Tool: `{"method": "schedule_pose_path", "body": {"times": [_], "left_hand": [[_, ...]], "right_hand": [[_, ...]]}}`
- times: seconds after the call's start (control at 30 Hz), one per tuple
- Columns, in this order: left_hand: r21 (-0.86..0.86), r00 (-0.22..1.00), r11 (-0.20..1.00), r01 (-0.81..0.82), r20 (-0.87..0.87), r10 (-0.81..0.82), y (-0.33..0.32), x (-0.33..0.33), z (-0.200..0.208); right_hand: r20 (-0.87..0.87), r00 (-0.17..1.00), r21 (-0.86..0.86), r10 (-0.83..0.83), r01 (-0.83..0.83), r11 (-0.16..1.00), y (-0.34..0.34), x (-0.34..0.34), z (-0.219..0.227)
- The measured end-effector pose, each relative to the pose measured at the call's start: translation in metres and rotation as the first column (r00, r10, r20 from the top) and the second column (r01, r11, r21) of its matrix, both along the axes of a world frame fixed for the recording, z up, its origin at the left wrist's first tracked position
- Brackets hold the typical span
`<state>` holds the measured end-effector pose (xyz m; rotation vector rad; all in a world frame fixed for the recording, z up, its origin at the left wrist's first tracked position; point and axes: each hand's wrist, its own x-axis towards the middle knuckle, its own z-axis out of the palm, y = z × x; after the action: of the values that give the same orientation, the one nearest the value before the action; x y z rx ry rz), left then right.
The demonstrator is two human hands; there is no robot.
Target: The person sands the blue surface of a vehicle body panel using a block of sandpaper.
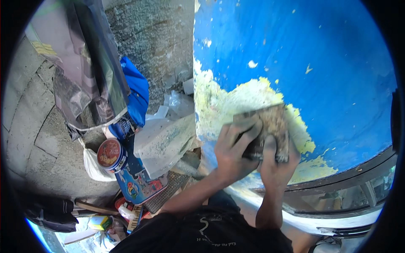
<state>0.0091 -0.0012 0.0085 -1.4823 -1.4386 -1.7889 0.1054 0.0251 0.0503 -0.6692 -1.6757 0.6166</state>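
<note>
Both hands press a worn, dark brown rectangular piece of sandpaper [275, 119] flat against a blue painted wall [337, 76]. My left hand [231, 147] grips its left side, fingers bent over the face. My right hand [279, 166] clasps the lower right edge, its thumb on the face. Around the piece spreads a pale white and yellow patch [240, 99] where the blue is absent, with ragged edges. Grey dust coats my fingers. The side of the piece toward the wall is hidden.
A plastic sheet [88, 80] hangs at the left beside blue fabric [136, 92]. Below them are a round tub [110, 154], a white bag [95, 162], a dusty plastic sheet [162, 145] and a blue printed board [139, 183]. A glazed dark frame [337, 198] runs along the lower right.
</note>
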Motion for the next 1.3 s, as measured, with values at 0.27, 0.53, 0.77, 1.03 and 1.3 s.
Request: {"method": "schedule_pose_path", "body": {"times": [0.27, 0.53, 0.77, 1.03, 1.3], "left_hand": [[0.036, 0.98, 0.984, -0.174, 0.105, 0.17, 0.007, -0.002, 0.018], [0.025, 0.982, 0.987, -0.157, 0.113, 0.153, 0.006, -0.012, 0.025], [0.112, 0.973, 0.972, -0.206, 0.132, 0.191, 0.017, -0.021, 0.035], [0.127, 0.968, 0.964, -0.234, 0.119, 0.22, 0.014, -0.027, 0.027], [0.032, 0.98, 0.989, -0.147, 0.138, 0.141, 0.013, -0.016, 0.011]], "right_hand": [[0.11, 0.99, -0.001, 0.087, -0.087, 0.996, 0.01, -0.009, 0.031], [0.184, 0.975, -0.001, 0.123, -0.125, 0.992, 0.018, -0.021, 0.04], [0.034, 0.997, 0.113, 0.075, -0.078, 0.991, 0.023, -0.03, 0.027], [0.097, 0.988, -0.038, 0.118, -0.115, 0.993, 0.013, -0.042, 0.039], [0.156, 0.988, 0.047, -0.013, 0.006, 0.999, -0.002, -0.034, 0.031]]}}
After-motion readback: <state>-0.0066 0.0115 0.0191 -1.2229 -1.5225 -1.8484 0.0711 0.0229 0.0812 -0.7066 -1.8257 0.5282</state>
